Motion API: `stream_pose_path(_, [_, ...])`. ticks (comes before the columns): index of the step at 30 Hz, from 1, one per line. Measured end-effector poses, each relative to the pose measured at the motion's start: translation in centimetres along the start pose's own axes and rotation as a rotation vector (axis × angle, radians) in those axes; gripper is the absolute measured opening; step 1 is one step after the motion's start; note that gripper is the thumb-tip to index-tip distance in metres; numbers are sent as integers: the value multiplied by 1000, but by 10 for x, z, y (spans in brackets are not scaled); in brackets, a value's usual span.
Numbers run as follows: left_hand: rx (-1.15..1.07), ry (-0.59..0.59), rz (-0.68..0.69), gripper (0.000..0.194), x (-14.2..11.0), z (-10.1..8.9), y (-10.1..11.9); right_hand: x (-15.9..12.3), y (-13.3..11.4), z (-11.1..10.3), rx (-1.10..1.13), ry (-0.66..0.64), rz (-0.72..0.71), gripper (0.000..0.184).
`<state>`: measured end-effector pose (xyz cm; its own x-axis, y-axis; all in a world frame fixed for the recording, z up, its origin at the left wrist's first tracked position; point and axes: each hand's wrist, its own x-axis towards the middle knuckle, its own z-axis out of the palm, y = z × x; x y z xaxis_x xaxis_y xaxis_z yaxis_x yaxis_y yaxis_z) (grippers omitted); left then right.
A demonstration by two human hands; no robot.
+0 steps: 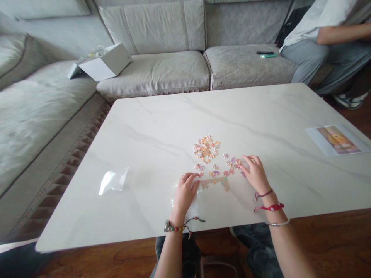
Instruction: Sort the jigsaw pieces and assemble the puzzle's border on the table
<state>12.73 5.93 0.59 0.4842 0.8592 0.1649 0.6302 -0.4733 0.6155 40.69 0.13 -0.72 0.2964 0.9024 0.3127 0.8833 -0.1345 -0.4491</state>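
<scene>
My left hand [184, 194] rests low over the table, fingers bent forward and thumb apart, beside the left end of a partly joined strip of jigsaw puzzle [214, 181]. Its index fingertip is close to a few loose puzzle pieces [199, 167]. To the right, my right hand [256, 175] has thumb and fingers apart at a small cluster of pinkish and purple puzzle pieces [232, 162]; I cannot tell whether its thumb touches one. Beyond both hands lies a heap of orange, yellow and pink puzzle pieces [206, 148].
The white marbled table [145, 131] holds a clear plastic bag [113, 180] at left and a picture sheet [337, 139] at right. Behind it is a grey sofa [162, 69] with a white box [106, 63] and a phone-like object [268, 56]. A person [324, 42] sits at far right.
</scene>
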Motion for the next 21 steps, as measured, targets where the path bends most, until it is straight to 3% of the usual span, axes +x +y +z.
stream_pose_path(7, [-13,43,-6,20,11,1,-3,19,-7,17,50,-107,-90,23])
stream_pose_path(12, [10,45,-10,20,15,0,-6,24,-18,15,19,-212,-142,18])
stream_pose_path(21, [44,41,-4,19,12,-2,-4,24,-32,18,57,-253,-126,14])
